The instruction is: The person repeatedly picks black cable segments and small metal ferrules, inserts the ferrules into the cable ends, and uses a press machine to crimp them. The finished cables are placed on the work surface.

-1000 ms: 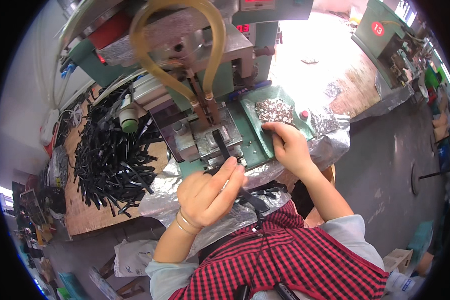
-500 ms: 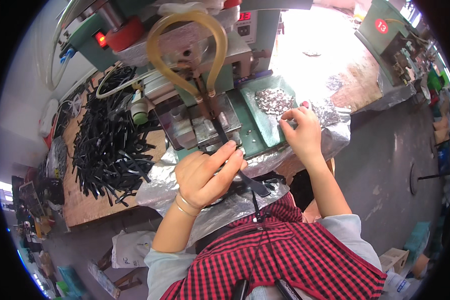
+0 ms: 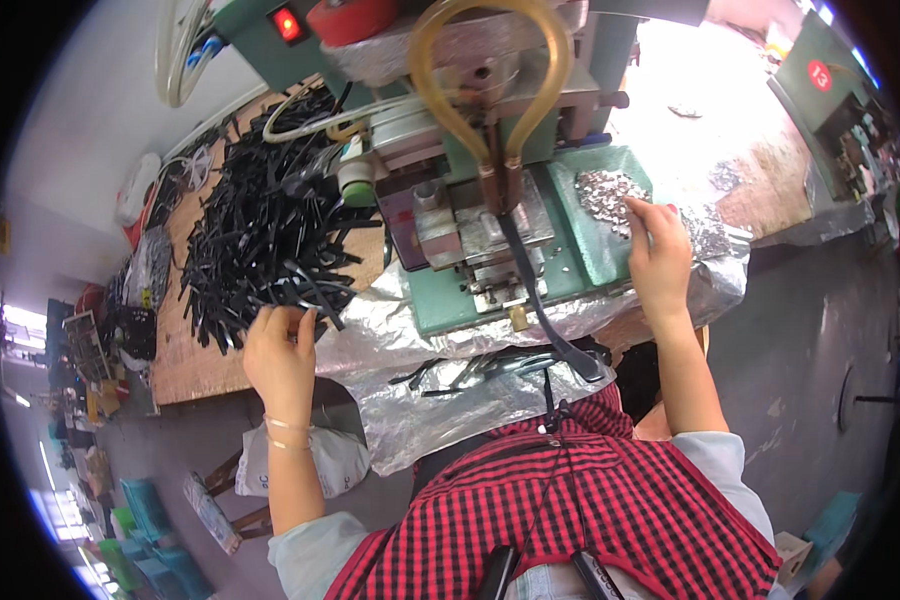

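Observation:
At the near edge of a heap of black flat strips (image 3: 270, 230), my left hand (image 3: 282, 365) has its fingers closed around a strip end. My right hand (image 3: 662, 258) is over the green tray (image 3: 595, 255), thumb and forefinger pinched beside a pile of small shiny metal bits (image 3: 607, 195). Whatever is in that pinch is too small to make out. Between my hands, a single black strip (image 3: 535, 298) hangs from under the copper-coloured tips (image 3: 500, 180) of a bench machine. Its wider end rests on the foil near my apron, touched by neither hand.
A yellowish hose (image 3: 560, 70) loops above the machine's metal fixture (image 3: 495, 255). Crinkled foil (image 3: 400, 410) covers the front edge, with several loose black strips (image 3: 470, 370) on it. A green-capped bottle (image 3: 357, 190) stands left of the fixture. Another green machine (image 3: 830, 110) is far right.
My left hand has let go of the strip at the machine and moved left to the heap. My right hand is now at the metal bits, its fingers pinched. The view has shifted.

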`<state>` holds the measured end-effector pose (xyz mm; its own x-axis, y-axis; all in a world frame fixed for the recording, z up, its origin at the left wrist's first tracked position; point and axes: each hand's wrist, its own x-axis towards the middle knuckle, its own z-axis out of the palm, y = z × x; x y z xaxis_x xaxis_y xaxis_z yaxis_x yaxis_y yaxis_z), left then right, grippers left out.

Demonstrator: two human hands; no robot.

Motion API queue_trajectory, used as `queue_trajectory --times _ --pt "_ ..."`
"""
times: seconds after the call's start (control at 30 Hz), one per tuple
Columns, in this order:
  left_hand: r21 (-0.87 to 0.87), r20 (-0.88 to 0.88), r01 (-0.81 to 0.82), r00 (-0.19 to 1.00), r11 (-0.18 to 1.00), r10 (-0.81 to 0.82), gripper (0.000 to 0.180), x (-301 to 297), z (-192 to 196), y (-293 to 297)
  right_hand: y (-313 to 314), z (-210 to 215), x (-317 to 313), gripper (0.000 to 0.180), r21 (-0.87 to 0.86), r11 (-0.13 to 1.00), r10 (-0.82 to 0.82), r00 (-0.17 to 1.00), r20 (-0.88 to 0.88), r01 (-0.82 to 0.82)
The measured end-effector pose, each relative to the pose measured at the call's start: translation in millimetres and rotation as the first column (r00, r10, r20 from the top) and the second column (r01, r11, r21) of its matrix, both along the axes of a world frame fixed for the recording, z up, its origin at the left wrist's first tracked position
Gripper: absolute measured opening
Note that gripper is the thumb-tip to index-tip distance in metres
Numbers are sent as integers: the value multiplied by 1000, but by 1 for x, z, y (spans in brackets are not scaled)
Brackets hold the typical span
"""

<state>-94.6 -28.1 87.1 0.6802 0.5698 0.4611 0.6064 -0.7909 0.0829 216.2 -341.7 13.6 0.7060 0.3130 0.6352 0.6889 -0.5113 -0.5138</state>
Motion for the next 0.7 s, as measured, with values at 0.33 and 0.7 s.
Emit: queue_trajectory --times 0.33,0.7 --pt "-368 51 -188 974 911 221 33 70 -77 65 22 9 -2 14 128 991 62 987 -147 -44" --pt "-286 28 -115 991 951 129 18 5 -81 44 -14 0 -22 14 231 972 10 980 -200 37"
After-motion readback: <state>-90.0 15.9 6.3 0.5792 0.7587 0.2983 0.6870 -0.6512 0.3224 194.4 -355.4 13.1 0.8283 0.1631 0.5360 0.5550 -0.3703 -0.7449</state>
